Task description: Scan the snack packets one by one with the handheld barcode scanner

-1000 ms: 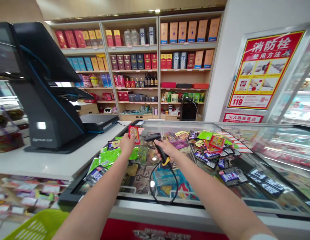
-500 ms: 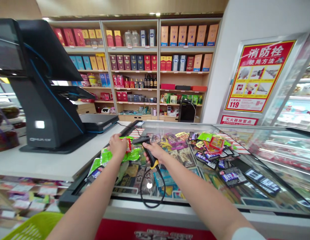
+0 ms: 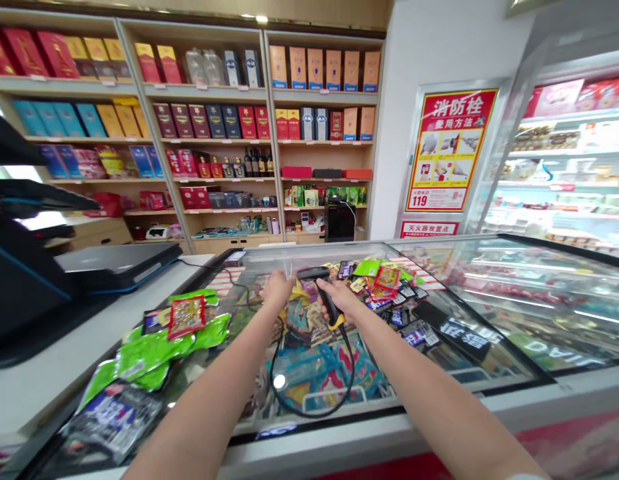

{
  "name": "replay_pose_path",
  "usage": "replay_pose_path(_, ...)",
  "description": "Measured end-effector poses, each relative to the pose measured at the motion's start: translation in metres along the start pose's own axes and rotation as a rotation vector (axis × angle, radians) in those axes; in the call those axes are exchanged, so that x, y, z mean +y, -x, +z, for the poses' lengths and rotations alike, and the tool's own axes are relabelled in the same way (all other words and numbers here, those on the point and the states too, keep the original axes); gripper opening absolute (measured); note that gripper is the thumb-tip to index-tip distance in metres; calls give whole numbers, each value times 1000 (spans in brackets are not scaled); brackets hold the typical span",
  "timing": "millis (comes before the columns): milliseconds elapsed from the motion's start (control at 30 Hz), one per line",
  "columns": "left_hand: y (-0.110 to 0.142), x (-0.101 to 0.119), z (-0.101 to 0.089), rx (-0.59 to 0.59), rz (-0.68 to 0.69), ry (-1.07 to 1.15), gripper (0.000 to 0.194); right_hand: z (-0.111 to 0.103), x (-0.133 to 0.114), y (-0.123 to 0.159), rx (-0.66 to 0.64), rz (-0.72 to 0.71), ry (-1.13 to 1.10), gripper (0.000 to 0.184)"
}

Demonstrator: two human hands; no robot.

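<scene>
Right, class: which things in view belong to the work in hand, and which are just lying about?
Likely in use:
black-and-yellow handheld scanner, in the right hand;
shiny red packet atop flat green packets, left;
heap of red, green and black packets, right.

Likely background:
framed red-and-yellow poster;
upright orange-and-blue boxes;
wooden shelves.

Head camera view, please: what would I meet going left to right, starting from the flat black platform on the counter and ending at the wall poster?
Flat black platform, red packet, left hand, black handheld scanner, pile of mixed packets, red-and-yellow wall poster.
</scene>
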State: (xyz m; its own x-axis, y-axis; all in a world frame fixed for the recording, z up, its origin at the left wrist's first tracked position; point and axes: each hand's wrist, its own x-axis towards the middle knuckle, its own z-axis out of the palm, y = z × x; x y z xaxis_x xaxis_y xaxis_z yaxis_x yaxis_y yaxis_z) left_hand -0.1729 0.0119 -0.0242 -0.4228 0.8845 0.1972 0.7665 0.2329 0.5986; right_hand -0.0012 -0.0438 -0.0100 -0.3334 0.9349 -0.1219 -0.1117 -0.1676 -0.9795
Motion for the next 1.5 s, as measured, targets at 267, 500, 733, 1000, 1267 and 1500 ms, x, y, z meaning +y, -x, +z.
replay_pose_path(267, -17, 62, 75, -40, 41, -150, 55, -77, -3, 7, 228, -49, -92, 25)
replay_pose_path(500, -44, 76, 95, -132, 20, -236, 72, -83, -4, 5, 319, -110, -106, 31)
replay_pose_path(733, -41, 72, 94, -131, 43, 66, 57, -81, -6, 6, 340, -149, -163, 31)
replay_pose_path(1000, -33, 24, 75, 40, -15, 696, 20, -71, -1, 14, 117, -15, 0, 25)
replay_pose_path(1267, -21, 16, 59, 69, -29, 887, 12, -70, 5, 16, 55, 11, 70, 26)
replay_pose_path(1500, -19, 14, 57, 80, -32, 926, 14, -74, 8, 14, 71, 21, 68, 32)
